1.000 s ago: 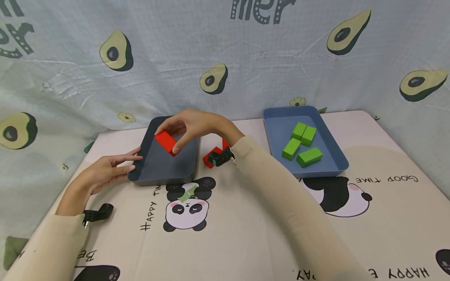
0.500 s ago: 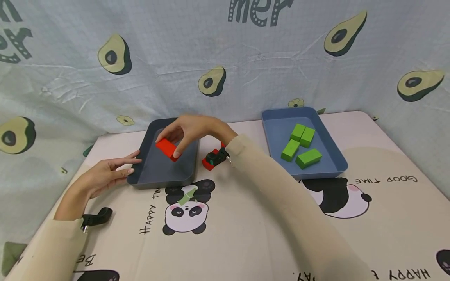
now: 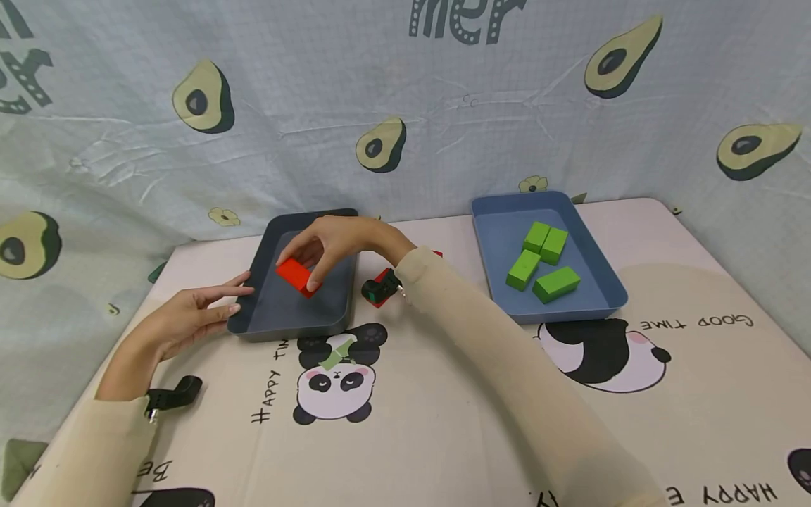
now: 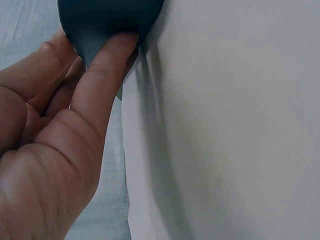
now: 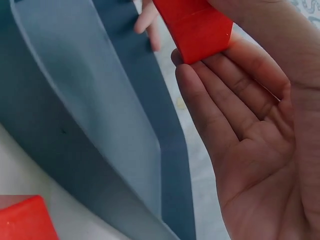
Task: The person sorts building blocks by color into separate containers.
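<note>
My right hand [image 3: 338,243] pinches a red block [image 3: 294,276] between thumb and fingers, above the dark grey-blue tray [image 3: 285,310] on the left. In the right wrist view the red block [image 5: 200,32] sits at the fingertips, tilted. My left hand [image 3: 190,313] holds the left wall of that tray. Its fingertips [image 5: 145,22] reach over the rim, and the left wrist view has the thumb [image 4: 107,65] against the outside wall. Another red block [image 3: 378,301] lies right of the tray, partly hidden by the black wrist camera. One more red block [image 3: 437,253] is mostly behind the right sleeve.
A lighter blue tray [image 3: 611,299] stands at the right rear with several green blocks [image 3: 556,284] inside. Both trays rest on a panda-print tablecloth [image 3: 405,422]. An avocado-print cloth [image 3: 285,84] hangs close behind. My right forearm crosses the middle of the table.
My right hand, still pinching the red block, has sunk lower over the dark tray and shifted slightly left. The left hand stays at the tray's wall.
</note>
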Available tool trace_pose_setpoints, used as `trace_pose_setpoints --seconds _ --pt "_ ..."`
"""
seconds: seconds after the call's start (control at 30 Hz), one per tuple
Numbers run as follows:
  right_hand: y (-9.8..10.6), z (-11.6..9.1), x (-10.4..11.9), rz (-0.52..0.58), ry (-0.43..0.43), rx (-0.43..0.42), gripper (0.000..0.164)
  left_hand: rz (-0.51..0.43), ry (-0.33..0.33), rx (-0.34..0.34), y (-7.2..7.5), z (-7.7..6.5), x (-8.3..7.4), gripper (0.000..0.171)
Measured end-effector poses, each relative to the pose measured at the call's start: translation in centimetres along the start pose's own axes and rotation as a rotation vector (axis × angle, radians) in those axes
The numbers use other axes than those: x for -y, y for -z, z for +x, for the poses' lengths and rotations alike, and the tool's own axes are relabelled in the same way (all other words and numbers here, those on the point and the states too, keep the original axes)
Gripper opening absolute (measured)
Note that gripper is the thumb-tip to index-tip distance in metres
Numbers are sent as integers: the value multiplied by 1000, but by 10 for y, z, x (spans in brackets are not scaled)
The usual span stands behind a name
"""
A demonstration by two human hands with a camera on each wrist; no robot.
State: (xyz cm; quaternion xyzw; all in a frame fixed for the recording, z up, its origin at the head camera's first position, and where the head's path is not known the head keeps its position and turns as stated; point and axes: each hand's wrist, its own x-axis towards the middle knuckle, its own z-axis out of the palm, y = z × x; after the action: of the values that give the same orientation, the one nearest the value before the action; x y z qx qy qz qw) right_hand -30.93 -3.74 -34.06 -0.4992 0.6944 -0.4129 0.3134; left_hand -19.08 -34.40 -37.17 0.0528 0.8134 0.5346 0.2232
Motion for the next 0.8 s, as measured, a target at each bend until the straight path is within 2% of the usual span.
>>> trace_pose_setpoints --seconds 0.3,0.53,0.8 --pt "-2 0 -8 21 -97 7 59 -7 -25 3 0 1 2 57" --pt "-2 6 -18 -90 -180 44 56 -22 -31 0 -1 1 3 57" --pt "-4 15 -21 -134 -171 77 58 -15 -24 -3 -1 0 3 57"
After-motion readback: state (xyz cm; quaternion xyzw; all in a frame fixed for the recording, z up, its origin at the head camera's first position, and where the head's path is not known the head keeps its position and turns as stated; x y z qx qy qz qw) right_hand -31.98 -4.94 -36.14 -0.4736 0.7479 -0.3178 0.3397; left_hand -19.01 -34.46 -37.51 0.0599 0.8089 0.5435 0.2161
